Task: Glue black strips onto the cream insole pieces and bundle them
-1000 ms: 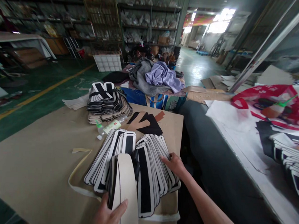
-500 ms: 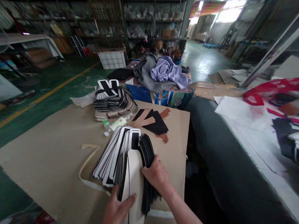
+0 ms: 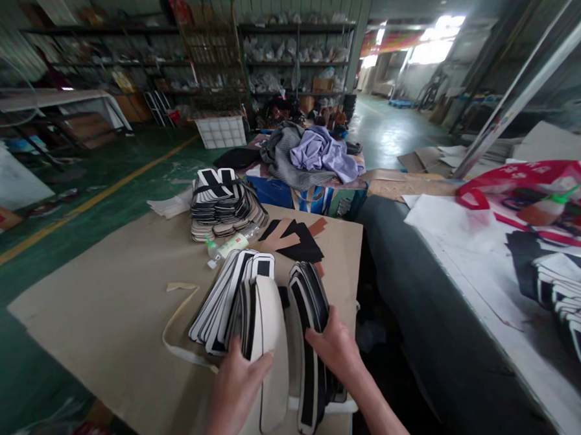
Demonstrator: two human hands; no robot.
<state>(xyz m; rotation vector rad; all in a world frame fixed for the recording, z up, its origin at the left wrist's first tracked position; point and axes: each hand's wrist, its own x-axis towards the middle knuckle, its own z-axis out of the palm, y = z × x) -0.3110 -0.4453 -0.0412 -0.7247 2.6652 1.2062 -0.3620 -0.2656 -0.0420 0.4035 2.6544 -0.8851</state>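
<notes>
My left hand [image 3: 237,383] is closed around a stack of long, curved cream pieces [image 3: 273,346], thumb on the top face and fingers at the left edge. My right hand [image 3: 336,343] grips a stack of curved black strips [image 3: 310,316] with pale borders, its thumb on the near face. A gap separates the two stacks. Left of the cream stack, white pieces with black centres [image 3: 218,298] lean in a slanting row. A pale cloth strip [image 3: 170,328] curls on the cardboard to their left.
Cardboard [image 3: 111,286] covers the worktable. Toward its far side are a bundled stack of cut pieces [image 3: 218,204], a green-capped bottle [image 3: 233,242] and black and brown scraps [image 3: 301,243]. Right, across a dark gap, a white-topped table [image 3: 467,272] holds a red bag [image 3: 530,191] and more pieces.
My right hand has moved right with the black strips, opening a gap beside the cream stack. The black stack has turned to show a pale-bordered face. My left hand keeps its hold.
</notes>
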